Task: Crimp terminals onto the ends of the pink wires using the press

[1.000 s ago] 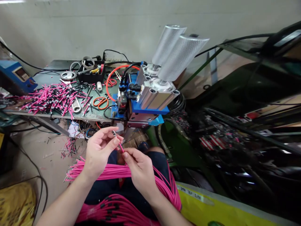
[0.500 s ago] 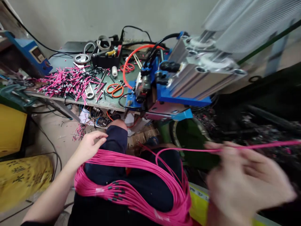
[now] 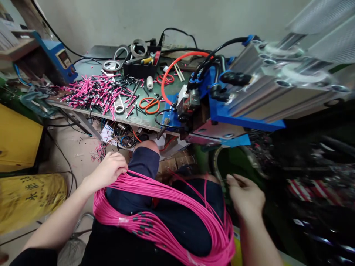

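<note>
Cluttered workbench [image 3: 144, 120] behind, left hand [image 3: 109, 170] on pink wires [image 3: 166, 192]

A heap of short pink and black wire pieces [image 3: 95, 92] lies on the green bench [image 3: 144, 119] toward its left edge. Orange-handled scissors [image 3: 149, 104] lie right of it, and the blue and silver pneumatic press [image 3: 235, 99] stands at the right edge.

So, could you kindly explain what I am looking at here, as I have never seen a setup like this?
The view comes from a camera worn on a person's head, looking down at their lap and bench. A bundle of pink wires lies looped over their knees. The left hand rests on the bundle at its left edge; the right hand hovers open, holding nothing. On the green bench lie a pile of short pink wire pieces, orange scissors and a wrench. The blue and silver machine stands at the bench's right end.
</note>
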Motion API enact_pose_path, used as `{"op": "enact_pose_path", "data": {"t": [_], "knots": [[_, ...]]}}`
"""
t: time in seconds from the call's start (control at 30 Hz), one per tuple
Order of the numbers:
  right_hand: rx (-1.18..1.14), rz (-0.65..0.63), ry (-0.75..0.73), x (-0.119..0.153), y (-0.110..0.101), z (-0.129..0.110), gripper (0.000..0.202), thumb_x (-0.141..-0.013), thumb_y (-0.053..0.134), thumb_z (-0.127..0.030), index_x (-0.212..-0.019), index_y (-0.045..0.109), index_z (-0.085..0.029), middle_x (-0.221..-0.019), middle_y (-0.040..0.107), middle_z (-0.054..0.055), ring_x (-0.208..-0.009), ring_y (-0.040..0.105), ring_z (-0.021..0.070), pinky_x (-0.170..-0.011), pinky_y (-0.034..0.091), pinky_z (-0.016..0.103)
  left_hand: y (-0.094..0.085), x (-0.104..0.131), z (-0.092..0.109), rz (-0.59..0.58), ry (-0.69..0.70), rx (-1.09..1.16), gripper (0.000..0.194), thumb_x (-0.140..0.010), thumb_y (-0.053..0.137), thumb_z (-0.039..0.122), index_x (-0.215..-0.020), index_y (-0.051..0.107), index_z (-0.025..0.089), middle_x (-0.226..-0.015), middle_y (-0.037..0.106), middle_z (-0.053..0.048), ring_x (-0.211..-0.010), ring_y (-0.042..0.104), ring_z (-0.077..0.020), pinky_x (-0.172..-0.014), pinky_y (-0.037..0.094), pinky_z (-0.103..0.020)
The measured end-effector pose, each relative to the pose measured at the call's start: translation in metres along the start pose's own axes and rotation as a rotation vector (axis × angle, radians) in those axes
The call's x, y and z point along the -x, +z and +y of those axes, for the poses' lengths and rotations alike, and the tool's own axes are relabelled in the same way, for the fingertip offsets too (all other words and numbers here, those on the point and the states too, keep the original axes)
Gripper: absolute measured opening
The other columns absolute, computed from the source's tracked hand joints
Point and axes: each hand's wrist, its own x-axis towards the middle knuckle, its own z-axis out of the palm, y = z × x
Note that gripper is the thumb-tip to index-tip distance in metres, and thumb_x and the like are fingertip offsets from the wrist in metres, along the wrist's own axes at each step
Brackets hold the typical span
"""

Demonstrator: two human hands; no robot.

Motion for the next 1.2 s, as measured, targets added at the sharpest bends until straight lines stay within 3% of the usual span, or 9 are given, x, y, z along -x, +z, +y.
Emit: {"op": "enact_pose_path", "data": {"t": [0.13, 0.27, 0.43, 0.5, 0.63, 0.67, 0.83, 1.0, 1.2], "knots": [[-0.031, -0.418, -0.282, 0.07, 0.026, -0.063, 0.034, -0.082, 0.071, -0.049, -0.097, 0.08, -0.02, -0.093, 0.079, 0.012, -0.081, 0.072, 0.0275, -0.085, 0.058, 0.045, 0.002, -0.007, 0.005, 0.028, 0.031, -0.065, 0.018, -0.098, 0.054, 0.013, -0.091, 0.068, 0.021, -0.088, 0.072, -0.003, -0.093, 0.063, -0.0234, -0.091, 0.039, -0.041], [-0.137, -0.759, -0.724, 0.141, 0.067, -0.116, 0.027, -0.094, 0.065, -0.031, -0.115, 0.077, -0.019, -0.109, 0.077, 0.013, -0.103, 0.07, 0.0285, -0.094, 0.057, 0.045, -0.006, -0.015, 0.012, 0.036, -0.016, 0.036, 0.018, -0.096, 0.057, 0.014, -0.091, 0.073, 0.022, -0.086, 0.074, -0.003, -0.086, 0.067, -0.022, -0.084, 0.044, -0.037], [-0.218, -0.872, -0.883, 0.185, 0.101, -0.137, 0.024, -0.1, 0.062, -0.027, -0.118, 0.074, -0.018, -0.102, 0.077, 0.012, -0.094, 0.069, 0.0271, -0.087, 0.056, 0.043, -0.024, -0.018, 0.015, 0.109, -0.134, 0.443, 0.009, -0.087, 0.072, 0.023, -0.091, 0.08, 0.023, -0.083, 0.078, -0.002, -0.077, 0.07, -0.02, -0.076, 0.053, -0.032], [-0.281, -0.845, -0.791, 0.19, 0.102, -0.14, 0.019, -0.101, 0.06, -0.028, -0.103, 0.077, -0.02, -0.089, 0.077, 0.008, -0.08, 0.069, 0.0228, -0.077, 0.056, 0.037, -0.026, -0.018, 0.014, 0.303, -0.158, 0.563, 0.02, -0.082, 0.081, 0.027, -0.101, 0.081, 0.023, -0.097, 0.079, -0.005, -0.089, 0.072, -0.0209, -0.082, 0.055, -0.032], [-0.391, -0.716, -0.514, 0.19, 0.091, -0.148, 0.021, -0.098, 0.063, -0.032, -0.086, 0.076, -0.02, -0.067, 0.072, 0.002, -0.06, 0.067, 0.0174, -0.06, 0.053, 0.028, -0.014, -0.022, 0.021, 0.977, -0.319, 0.915, 0.03, -0.087, 0.079, 0.04, -0.109, 0.075, 0.021, -0.106, 0.076, -0.007, -0.095, 0.071, -0.0177, -0.083, 0.057, -0.028], [-0.414, -0.681, -0.474, 0.19, 0.088, -0.149, 0.021, -0.097, 0.064, -0.033, -0.086, 0.076, -0.02, -0.066, 0.071, 0.001, -0.059, 0.067, 0.0177, -0.06, 0.054, 0.028, -0.008, -0.025, 0.027, 0.991, -0.357, 1.038, 0.029, -0.089, 0.076, 0.043, -0.108, 0.075, 0.02, -0.1, 0.076, -0.007, -0.089, 0.071, -0.0168, -0.077, 0.057, -0.027], [-0.457, -0.616, -0.434, 0.188, 0.078, -0.146, 0.022, -0.098, 0.064, -0.035, -0.089, 0.078, -0.02, -0.077, 0.078, 0.005, -0.071, 0.074, 0.0217, -0.069, 0.058, 0.032, 0.022, -0.041, 0.065, 0.53, -0.271, 1.278, 0.035, -0.084, 0.083, 0.044, -0.105, 0.08, 0.017, -0.105, 0.079, -0.012, -0.095, 0.074, -0.0227, -0.081, 0.06, -0.03], [-0.438, -0.532, -0.517, 0.188, 0.069, -0.142, 0.02, -0.1, 0.061, -0.03, -0.09, 0.076, -0.019, -0.08, 0.075, 0.005, -0.072, 0.069, 0.0194, -0.068, 0.054, 0.03, 0.031, -0.057, 0.086, 0.639, -0.287, 1.302, 0.027, -0.083, 0.084, 0.043, -0.093, 0.082, 0.018, -0.081, 0.079, -0.006, -0.074, 0.072, -0.0161, -0.075, 0.059, -0.026], [-0.447, -0.598, -0.546, 0.176, 0.051, -0.142, 0.023, -0.101, 0.059, -0.029, -0.085, 0.073, -0.02, -0.082, 0.072, 0.006, -0.078, 0.067, 0.0202, -0.074, 0.053, 0.033, 0.029, -0.065, 0.104, 0.513, -0.192, 1.298, 0.022, -0.086, 0.082, 0.04, -0.093, 0.08, 0.018, -0.087, 0.079, -0.007, -0.066, 0.066, -0.0122, -0.065, 0.056, -0.022]]}}
